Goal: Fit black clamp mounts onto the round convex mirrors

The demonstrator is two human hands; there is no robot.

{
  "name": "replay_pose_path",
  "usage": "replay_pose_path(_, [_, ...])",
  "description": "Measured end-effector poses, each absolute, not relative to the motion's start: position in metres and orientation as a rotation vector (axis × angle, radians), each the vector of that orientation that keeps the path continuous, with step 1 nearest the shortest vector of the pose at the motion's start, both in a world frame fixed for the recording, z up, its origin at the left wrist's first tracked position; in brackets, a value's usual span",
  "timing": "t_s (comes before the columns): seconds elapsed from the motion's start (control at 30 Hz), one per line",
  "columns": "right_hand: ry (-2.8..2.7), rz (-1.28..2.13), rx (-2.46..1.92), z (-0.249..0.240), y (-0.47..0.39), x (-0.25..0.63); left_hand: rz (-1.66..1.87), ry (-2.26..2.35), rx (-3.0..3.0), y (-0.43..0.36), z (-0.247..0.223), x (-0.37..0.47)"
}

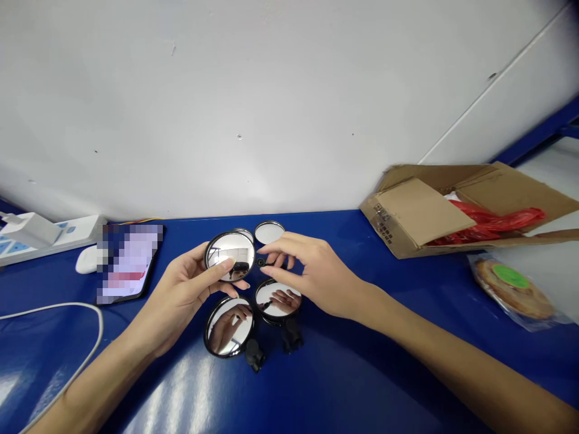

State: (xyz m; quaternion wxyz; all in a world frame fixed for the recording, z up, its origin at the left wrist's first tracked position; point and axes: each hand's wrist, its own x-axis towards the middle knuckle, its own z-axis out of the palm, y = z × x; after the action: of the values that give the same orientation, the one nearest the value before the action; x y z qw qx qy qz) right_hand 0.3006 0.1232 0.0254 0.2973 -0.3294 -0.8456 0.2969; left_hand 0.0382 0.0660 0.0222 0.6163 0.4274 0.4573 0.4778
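Note:
My left hand (185, 283) holds a round black-rimmed mirror (228, 250), its thumb pressed on the glass and its fingers behind. Just right of that mirror, my right hand (307, 265) pinches a small black part (261, 263) between thumb and fingers. Below the hands, two round mirrors lie on the blue table, one on the left (230, 328) and one on the right (278, 299), each beside a black mount. Behind the hands is another round mirror (270, 232), and one more is mostly hidden behind the held mirror.
An open cardboard box (398, 211) with red plastic stands at the right, near a wrapped round item (520, 286). A phone (131, 262), a white case (90, 259), a power strip (81, 232) and a white cable (97, 337) are at the left. A white wall rises behind.

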Motion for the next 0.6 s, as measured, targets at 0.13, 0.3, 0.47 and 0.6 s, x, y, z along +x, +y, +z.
replay_pose_path(0.13, [-2.348, 0.598, -0.77, 0.025, 0.119, 0.295, 1.08, 1.065, 1.054, 0.065, 0.022, 0.039])
replay_pose_path(0.3, [-2.315, 0.427, -0.747, 0.023, 0.121, 0.313, 1.094, 1.15, 1.164, 0.066, 0.017, 0.038])
replay_pose_path(0.47, [-2.171, 0.275, -1.152, 0.017, 0.136, 0.345, 1.163, 1.317, 1.328, 0.067, 0.01, 0.035])
replay_pose_path(0.6, [-2.088, 0.268, -1.39, 0.004, 0.145, 0.355, 1.135, 1.393, 1.413, 0.065, 0.009, 0.033])
